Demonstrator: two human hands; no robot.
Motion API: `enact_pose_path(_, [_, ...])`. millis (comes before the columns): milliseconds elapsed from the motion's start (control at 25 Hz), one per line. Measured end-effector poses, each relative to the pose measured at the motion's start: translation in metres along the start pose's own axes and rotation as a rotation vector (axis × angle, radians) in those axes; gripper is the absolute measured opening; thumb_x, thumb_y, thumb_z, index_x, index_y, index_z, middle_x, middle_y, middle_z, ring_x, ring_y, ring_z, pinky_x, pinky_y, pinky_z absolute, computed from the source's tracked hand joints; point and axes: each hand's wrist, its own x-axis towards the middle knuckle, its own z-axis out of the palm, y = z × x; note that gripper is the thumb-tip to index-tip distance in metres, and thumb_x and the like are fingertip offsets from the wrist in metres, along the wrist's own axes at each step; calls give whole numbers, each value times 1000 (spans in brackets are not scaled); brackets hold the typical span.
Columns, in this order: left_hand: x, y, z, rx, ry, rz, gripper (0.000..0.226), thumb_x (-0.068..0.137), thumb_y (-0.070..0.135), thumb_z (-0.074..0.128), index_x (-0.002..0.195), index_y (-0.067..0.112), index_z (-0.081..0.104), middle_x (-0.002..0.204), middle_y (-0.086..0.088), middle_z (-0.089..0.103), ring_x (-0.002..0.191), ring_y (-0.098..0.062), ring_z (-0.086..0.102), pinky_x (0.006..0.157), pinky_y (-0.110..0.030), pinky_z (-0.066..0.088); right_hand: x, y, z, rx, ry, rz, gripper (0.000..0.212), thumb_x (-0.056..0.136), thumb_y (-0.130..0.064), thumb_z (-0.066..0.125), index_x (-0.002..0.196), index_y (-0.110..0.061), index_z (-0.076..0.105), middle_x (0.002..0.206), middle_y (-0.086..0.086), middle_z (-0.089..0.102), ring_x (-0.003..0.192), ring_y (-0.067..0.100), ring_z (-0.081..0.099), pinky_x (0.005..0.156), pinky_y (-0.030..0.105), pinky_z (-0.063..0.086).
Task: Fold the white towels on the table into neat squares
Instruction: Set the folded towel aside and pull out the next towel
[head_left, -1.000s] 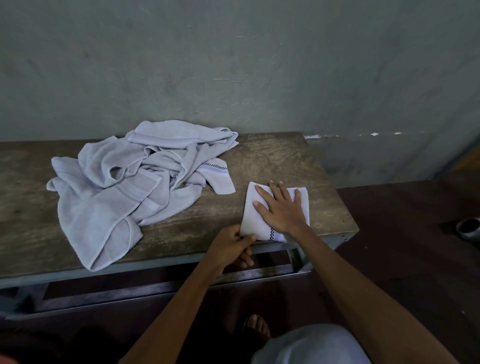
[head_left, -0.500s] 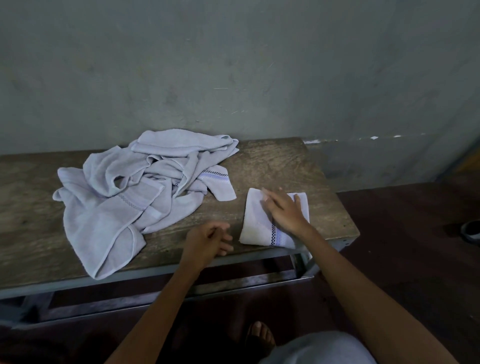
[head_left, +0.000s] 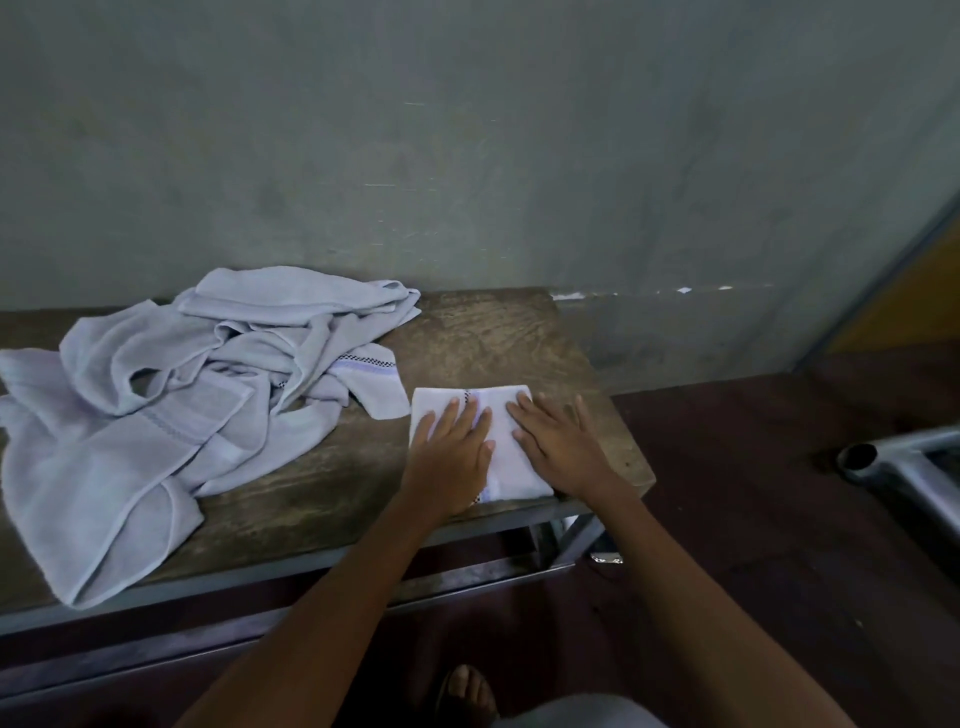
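A small folded white towel (head_left: 503, 447) with a dark checkered stripe lies near the right front corner of the wooden table (head_left: 488, 338). My left hand (head_left: 452, 457) lies flat on its left half, fingers spread. On the towel's right half my right hand (head_left: 563, 447) presses flat, partly over its right edge. Neither hand grips anything. A heap of crumpled white towels (head_left: 171, 405) covers the table's left and middle, one corner reaching close to the folded towel.
A grey concrete wall rises right behind the table. The table's metal frame (head_left: 311, 566) runs along the front edge. A metal frame piece (head_left: 904, 462) lies on the dark red floor at right. My foot (head_left: 467, 691) is under the table edge.
My left hand came up from the table's front edge and now lies flat on the folded towel beside my right hand. The camera view has shifted to the right.
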Motion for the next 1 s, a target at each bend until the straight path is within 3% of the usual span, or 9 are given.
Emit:
enact_pose_path(80, [6, -14, -5, -2, 0, -75, 56, 91, 39, 23, 129, 16, 57, 138, -8, 52, 125, -26, 52, 99, -47, 42, 3, -5, -4, 263, 203, 65, 44, 94, -43, 35, 129, -24, 55, 133, -2, 58, 125, 18, 51, 108, 41, 30])
enact_pose_path(160, [11, -27, -8, -12, -20, -85, 70, 87, 46, 5, 142, 18, 39, 152, -5, 33, 140, -24, 31, 112, -46, 24, -11, -3, 0, 563, 325, 218, 16, 91, -31, 54, 101, -29, 66, 104, -2, 69, 100, 18, 62, 94, 41, 46])
enact_pose_path(280, [11, -33, -6, -24, -27, -75, 80, 80, 51, -8, 148, 23, 25, 157, 0, 18, 146, -19, 14, 115, -42, 11, -36, 2, 11, 697, 130, 259, 9, 74, -54, 62, 77, -46, 65, 93, -11, 66, 97, 12, 59, 95, 43, 45])
enact_pose_path(360, [14, -30, -6, -32, 23, -89, 78, 80, 49, 0, 142, 21, 38, 153, -4, 30, 142, -22, 26, 112, -44, 19, -40, 2, 13, 648, 64, 250, 18, 67, -65, 60, 82, -55, 64, 95, -15, 60, 105, 10, 50, 102, 39, 37])
enact_pose_path(440, [25, -27, -10, -70, 81, -95, 73, 79, 46, 10, 131, 16, 51, 144, -10, 44, 135, -26, 37, 107, -45, 27, -36, -2, 10, 636, 20, 252, 27, 72, -56, 68, 98, -48, 66, 99, -16, 56, 110, 10, 43, 103, 32, 31])
enact_pose_path(520, [35, -23, -11, -118, 23, -96, 70, 82, 48, 12, 136, 18, 44, 148, -9, 37, 140, -25, 28, 112, -44, 19, -34, -6, 7, 666, 1, 269, 32, 75, -45, 72, 107, -39, 66, 99, -17, 52, 111, 9, 38, 101, 24, 29])
enact_pose_path(680, [39, -16, 0, -82, -52, -63, 78, 76, 62, -7, 147, 39, 18, 158, 1, 14, 146, -23, 6, 115, -46, 2, -31, -14, 2, 836, -71, 292, 34, 76, -31, 77, 109, -27, 68, 108, -6, 48, 112, 7, 43, 84, 1, 33])
enact_pose_path(880, [42, -17, -2, -89, -117, -95, 59, 90, 63, 9, 146, 45, 10, 159, 2, 6, 147, -22, 1, 116, -48, 0, -28, -13, 7, 777, -89, 301, 16, 75, -40, 75, 87, -42, 66, 107, -12, 46, 116, 12, 39, 99, 22, 33])
enact_pose_path(1000, [43, -17, -1, -89, -150, -98, 54, 95, 59, 18, 146, 45, 7, 160, 4, 2, 146, -21, -2, 116, -48, -2, -30, -9, 11, 692, -45, 337, 12, 74, -45, 73, 81, -39, 64, 101, -16, 46, 112, 11, 34, 105, 32, 29])
